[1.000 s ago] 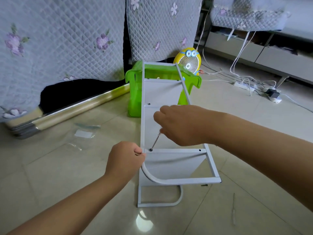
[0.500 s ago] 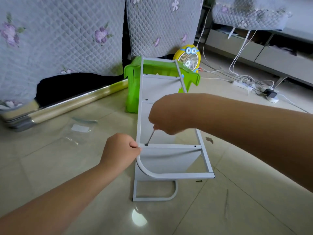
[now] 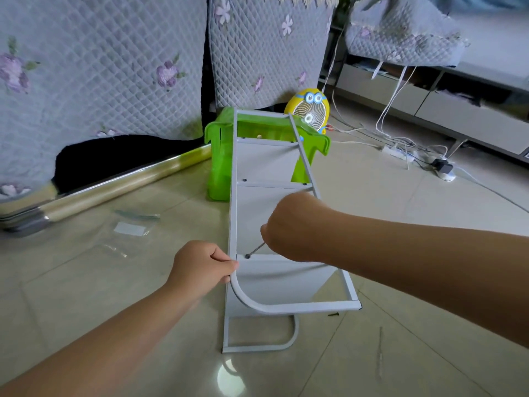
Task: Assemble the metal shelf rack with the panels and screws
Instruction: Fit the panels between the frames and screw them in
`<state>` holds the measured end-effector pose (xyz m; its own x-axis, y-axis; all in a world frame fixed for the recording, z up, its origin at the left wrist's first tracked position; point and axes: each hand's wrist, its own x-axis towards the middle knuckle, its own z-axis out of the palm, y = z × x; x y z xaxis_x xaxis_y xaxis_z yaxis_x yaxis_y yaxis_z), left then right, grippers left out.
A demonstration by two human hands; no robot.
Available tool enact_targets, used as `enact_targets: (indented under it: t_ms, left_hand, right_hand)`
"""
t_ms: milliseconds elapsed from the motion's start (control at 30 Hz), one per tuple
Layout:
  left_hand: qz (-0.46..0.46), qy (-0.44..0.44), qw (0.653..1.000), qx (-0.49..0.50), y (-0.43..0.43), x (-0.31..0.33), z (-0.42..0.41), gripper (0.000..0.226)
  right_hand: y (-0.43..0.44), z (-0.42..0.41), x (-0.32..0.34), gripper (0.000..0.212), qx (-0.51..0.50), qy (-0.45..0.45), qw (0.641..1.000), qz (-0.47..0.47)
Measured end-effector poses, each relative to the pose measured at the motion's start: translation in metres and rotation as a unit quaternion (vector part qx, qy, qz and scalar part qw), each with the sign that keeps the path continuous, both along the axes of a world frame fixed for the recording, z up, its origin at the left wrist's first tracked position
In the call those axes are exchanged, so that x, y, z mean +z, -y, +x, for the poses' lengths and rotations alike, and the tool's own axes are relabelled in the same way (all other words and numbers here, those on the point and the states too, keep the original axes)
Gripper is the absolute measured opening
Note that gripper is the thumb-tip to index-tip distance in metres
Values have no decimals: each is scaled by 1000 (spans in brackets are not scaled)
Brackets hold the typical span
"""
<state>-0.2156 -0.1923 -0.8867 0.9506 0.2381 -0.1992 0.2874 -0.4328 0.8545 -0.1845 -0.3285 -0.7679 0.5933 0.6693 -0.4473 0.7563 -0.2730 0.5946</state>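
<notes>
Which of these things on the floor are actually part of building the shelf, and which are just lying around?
In use: white rack frame, gripped by the left hand; thin tool held by the right hand, its tip at a screw; loose screw on the floor.

Lying about: green stool, yellow fan, cables, rolled mat, plastic bag.

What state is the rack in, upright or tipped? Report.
Tipped: the rack lies on its side, one side frame flat on the floor.

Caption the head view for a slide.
Rack assembly: the left hand grips the white rack frame while the right hand holds a thin tool on a screw.
</notes>
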Motion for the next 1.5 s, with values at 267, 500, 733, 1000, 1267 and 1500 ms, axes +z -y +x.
enact_targets:
  t_ms: [267,500,733,1000,1267,1500]
  left_hand:
    - [-81,-28,996,21,-2,-2,1,14]
    - [-112,-17,994,8,-4,-1,-1,19]
    - [-112,-19,993,-10,-4,2,-4,24]
    - [-113,-20,993,-5,-6,0,-2,19]
    - [-148,-39,988,-1,-6,2,-2,16]
    - [-168,-42,985,15,-3,-1,-3,19]
  right_hand:
    - [-32,1,7,15,-59,-44,997,-29]
    - [-41,2,5,6,-125,-43,990,-49]
    - [-37,-3,4,17,-126,-53,989,-49]
    - [-29,-6,13,38,86,-21,996,-1]
    - [-37,-2,12,23,74,-16,996,-44]
    - [-51,1,5,24,-39,-29,998,-32]
